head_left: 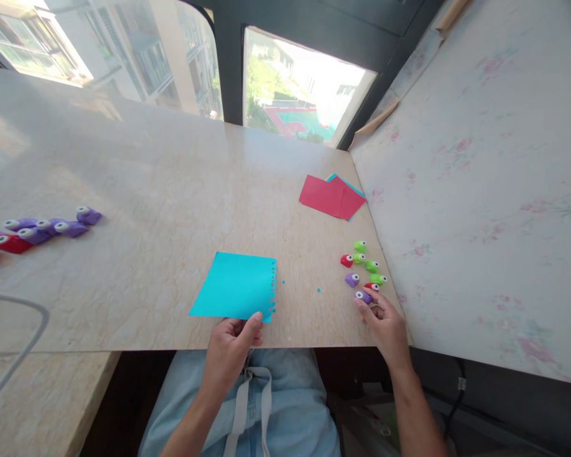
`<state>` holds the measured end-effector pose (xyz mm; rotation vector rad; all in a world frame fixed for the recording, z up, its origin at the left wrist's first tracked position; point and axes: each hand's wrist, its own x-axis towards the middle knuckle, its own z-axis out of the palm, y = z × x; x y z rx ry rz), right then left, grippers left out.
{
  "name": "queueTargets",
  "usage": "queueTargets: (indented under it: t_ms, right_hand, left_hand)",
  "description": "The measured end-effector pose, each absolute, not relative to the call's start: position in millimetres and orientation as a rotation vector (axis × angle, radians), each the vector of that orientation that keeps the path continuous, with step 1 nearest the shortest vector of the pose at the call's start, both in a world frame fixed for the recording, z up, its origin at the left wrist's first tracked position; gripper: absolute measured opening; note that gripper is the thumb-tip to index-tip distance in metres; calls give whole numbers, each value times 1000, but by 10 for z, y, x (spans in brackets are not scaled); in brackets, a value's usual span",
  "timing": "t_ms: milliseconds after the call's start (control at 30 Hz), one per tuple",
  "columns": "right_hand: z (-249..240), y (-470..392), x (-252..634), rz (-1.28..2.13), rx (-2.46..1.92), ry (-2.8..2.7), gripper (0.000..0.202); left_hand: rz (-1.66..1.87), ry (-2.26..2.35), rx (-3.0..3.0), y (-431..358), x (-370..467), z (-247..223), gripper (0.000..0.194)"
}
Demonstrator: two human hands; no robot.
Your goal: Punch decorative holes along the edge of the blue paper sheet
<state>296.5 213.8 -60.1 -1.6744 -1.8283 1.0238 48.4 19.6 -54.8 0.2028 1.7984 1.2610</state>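
Note:
A sheet of bright blue paper [238, 285] lies at the front of the counter, small punched holes running down its right edge. My left hand [233, 346] pinches its lower right part, thumb on top and fingers beneath. Over to the right, my right hand [383, 320] has its thumb and fingers closed around a purple craft punch [362, 296] with a white button. Just beyond it sit several small punches: a red punch [372, 287], another purple punch [352, 280] and a green punch [377, 278] among them. Tiny blue paper bits [318, 290] are scattered between paper and punches.
Red and blue cards [330, 197] lie overlapped near the right wall [480, 178]. More punches [59, 227], purple and red, stand in a cluster at the far left. A grey cable [40, 317] loops over the left front. Windows [304, 95] border the back of the counter.

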Motion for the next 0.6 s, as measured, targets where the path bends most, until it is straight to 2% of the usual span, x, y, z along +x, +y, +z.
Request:
queueTargets:
  t_ms: [200, 433, 600]
  right_hand:
    - [-619, 2173, 2959, 811, -1580, -1992, 59]
    - [-596, 2137, 3043, 639, -1739, -1994, 76]
    - [-583, 2086, 3065, 557, -1852, -1953, 81]
  left_hand:
    - [1310, 1779, 171, 228, 485, -496, 58]
    - [1356, 1754, 149, 246, 505, -454, 56]
    - [1365, 1724, 144, 243, 508, -466, 57]
